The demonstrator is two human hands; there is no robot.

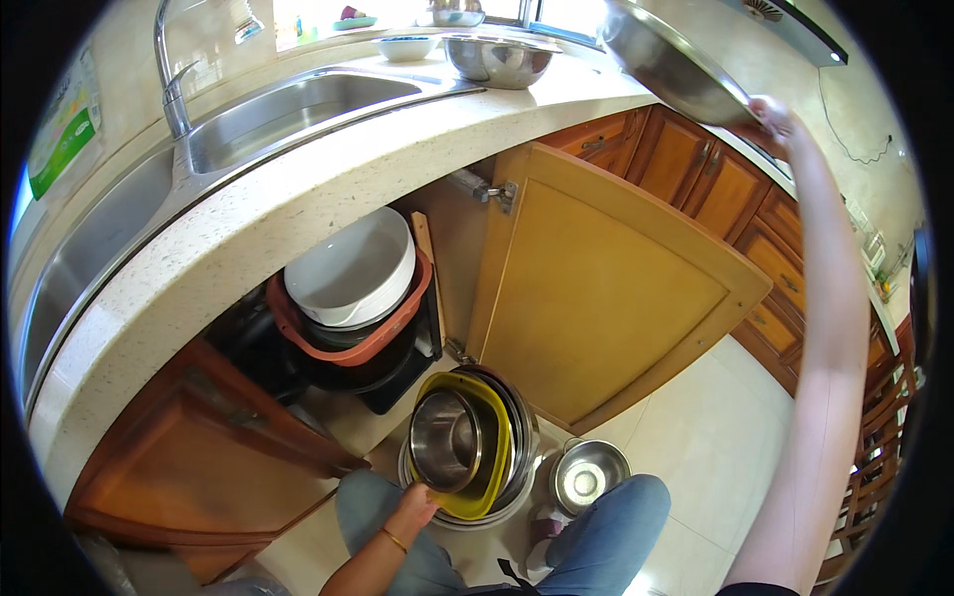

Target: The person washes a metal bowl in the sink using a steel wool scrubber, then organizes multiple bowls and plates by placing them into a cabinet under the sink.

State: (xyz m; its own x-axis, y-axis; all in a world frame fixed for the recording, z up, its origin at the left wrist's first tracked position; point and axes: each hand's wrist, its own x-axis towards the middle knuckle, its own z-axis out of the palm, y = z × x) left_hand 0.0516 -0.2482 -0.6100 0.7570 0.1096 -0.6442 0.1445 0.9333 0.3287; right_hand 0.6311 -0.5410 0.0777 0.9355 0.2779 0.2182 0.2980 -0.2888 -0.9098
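My right hand [775, 127] grips the rim of a large stainless steel bowl [671, 67], raised and tilted above the countertop at the upper right. Down at the lower middle, my left hand [419, 505] holds the near edge of a yellow plastic basin [488, 499]. A small steel pot [446, 439] sits in that basin, on top of a stack of metal basins [528, 417] on the floor. Inside the cabinet, white bowls [350, 268] are nested in a reddish plastic basin [361, 354], over black pans.
An open cabinet door [604, 298] stands right of the stack; another door [201, 454] is at the left. A steel pail [589, 477] is by my right knee. The counter [298, 186] holds a steel bowl [499, 63] and a white bowl [406, 49] beside the sink [298, 112].
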